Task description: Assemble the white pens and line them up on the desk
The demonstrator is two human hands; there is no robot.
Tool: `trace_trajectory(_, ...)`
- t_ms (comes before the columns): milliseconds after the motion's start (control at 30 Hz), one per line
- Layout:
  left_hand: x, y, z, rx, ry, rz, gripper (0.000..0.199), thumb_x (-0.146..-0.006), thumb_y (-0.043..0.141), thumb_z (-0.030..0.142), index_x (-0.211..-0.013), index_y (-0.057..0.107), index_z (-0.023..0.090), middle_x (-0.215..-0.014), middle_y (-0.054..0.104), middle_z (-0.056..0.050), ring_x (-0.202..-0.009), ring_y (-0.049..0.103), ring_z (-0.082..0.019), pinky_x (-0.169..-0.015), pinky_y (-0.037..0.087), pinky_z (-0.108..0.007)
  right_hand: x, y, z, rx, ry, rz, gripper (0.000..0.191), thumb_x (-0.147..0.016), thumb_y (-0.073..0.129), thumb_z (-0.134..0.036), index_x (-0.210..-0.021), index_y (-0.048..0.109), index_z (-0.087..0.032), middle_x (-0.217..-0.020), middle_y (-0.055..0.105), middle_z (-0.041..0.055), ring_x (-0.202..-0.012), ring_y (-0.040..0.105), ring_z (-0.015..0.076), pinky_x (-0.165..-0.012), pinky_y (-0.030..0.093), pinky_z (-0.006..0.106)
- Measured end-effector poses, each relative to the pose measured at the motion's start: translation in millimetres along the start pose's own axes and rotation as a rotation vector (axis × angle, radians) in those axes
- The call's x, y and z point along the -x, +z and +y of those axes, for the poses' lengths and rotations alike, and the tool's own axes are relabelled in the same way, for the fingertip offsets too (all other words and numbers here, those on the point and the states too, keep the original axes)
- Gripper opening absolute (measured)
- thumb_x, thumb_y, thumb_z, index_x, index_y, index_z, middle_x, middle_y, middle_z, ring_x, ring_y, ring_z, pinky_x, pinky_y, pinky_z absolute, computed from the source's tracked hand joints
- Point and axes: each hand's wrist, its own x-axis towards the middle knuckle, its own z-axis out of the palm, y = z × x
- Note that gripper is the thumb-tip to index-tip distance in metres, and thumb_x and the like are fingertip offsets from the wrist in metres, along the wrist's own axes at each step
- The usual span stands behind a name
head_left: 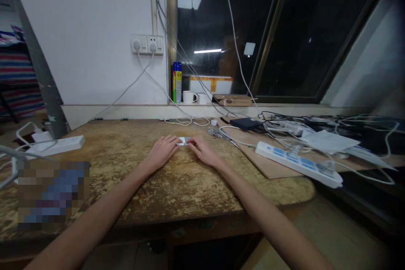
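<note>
Near the middle of the worn wooden table, small white pieces (183, 140) lie side by side between my hands. My left hand (163, 150) is closed round their left end, its fingers pressed together. At the right end, my right hand (203, 151) has its fingers curled in and its fingertips against the same white pieces. The pieces are partly hidden by the fingers and too small to make out in detail.
The worn table (190, 190) carries a power strip (297, 164) on a thin board (253, 158) at the right, beside tangled cables. Another strip (60, 145) lies left. Behind stand a mug (189, 96) and a spray can (177, 82) on the sill.
</note>
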Motion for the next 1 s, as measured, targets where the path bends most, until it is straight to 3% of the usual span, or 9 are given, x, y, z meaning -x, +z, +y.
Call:
trace_trajectory(133, -1, -2.4, 8, -0.061, 0.004, -0.007, 0.030, -0.105, 0.035, 0.030, -0.112, 0.063, 0.018, -0.112, 0.068, -0.011, -0.106, 0.058, -0.026, -0.092, 0.040, -0.038, -3, 4, -9, 0.057, -0.013, -0.075, 0.034, -0.106, 0.033, -0.028, -0.091, 0.062, -0.018, -0.089, 0.067, 0.0071, -0.083, 0.058, 0.0183, -0.080, 0.041, 0.029)
trace_trajectory(267, -1, 0.4, 13, -0.047, -0.013, -0.018, 0.029, -0.102, 0.037, 0.019, -0.110, 0.064, 0.017, -0.111, 0.070, -0.013, -0.107, 0.061, -0.027, -0.093, 0.041, -0.039, -6, 3, -14, 0.153, -0.025, -0.079, 0.032, -0.104, 0.036, -0.020, -0.084, 0.061, -0.017, -0.081, 0.066, 0.0071, -0.073, 0.055, 0.0182, -0.073, 0.038, 0.029)
trace_trajectory(367, 0, 5.7, 10, 0.052, -0.093, -0.035, 0.029, -0.100, 0.039, 0.019, -0.111, 0.065, 0.019, -0.113, 0.071, -0.011, -0.105, 0.063, -0.026, -0.091, 0.043, -0.037, -6, 3, -18, 0.198, -0.057, -0.086, 0.029, -0.102, 0.038, -0.016, -0.086, 0.063, -0.017, -0.083, 0.067, 0.0085, -0.073, 0.055, 0.0190, -0.073, 0.037, 0.030)
trace_trajectory(533, 2, 9.6, -2, 0.149, -0.238, -0.164, 0.036, -0.103, 0.034, 0.030, -0.103, 0.069, 0.020, -0.100, 0.074, -0.010, -0.089, 0.068, -0.026, -0.079, 0.046, -0.033, -5, 3, -21, 0.225, -0.110, -0.096, 0.024, -0.102, 0.040, -0.018, -0.094, 0.063, -0.017, -0.090, 0.067, 0.0097, -0.085, 0.056, 0.0216, -0.082, 0.038, 0.032)
trace_trajectory(667, 2, 1.2, -6, 0.206, -0.201, -0.150, 0.038, -0.104, 0.035, 0.035, -0.109, 0.069, 0.021, -0.109, 0.074, -0.009, -0.096, 0.068, -0.026, -0.086, 0.047, -0.033, -5, -2, -24, 0.134, -0.096, -0.035, 0.023, -0.104, 0.041, -0.028, -0.096, 0.060, -0.019, -0.095, 0.066, 0.0091, -0.092, 0.055, 0.0222, -0.088, 0.040, 0.034)
trace_trajectory(800, 1, -6.4, -8, 0.260, -0.156, -0.070, 0.038, -0.102, 0.040, 0.039, -0.120, 0.068, 0.023, -0.124, 0.070, -0.007, -0.110, 0.064, -0.025, -0.100, 0.046, -0.036, -4, -9, -31, -0.034, -0.031, 0.055, 0.014, -0.098, 0.055, -0.032, -0.106, 0.059, -0.020, -0.106, 0.065, 0.0076, -0.100, 0.057, 0.0214, -0.091, 0.042, 0.033)
trace_trajectory(1000, 1, -4.9, -10, 0.266, -0.127, -0.104, 0.039, -0.102, 0.041, 0.043, -0.121, 0.070, 0.025, -0.130, 0.068, -0.004, -0.121, 0.060, -0.023, -0.110, 0.041, -0.039, -3, -11, -33, -0.157, 0.093, -0.062, 0.023, -0.103, 0.046, -0.033, -0.096, 0.064, -0.020, -0.088, 0.068, 0.0033, -0.083, 0.062, 0.0169, -0.080, 0.044, 0.027)
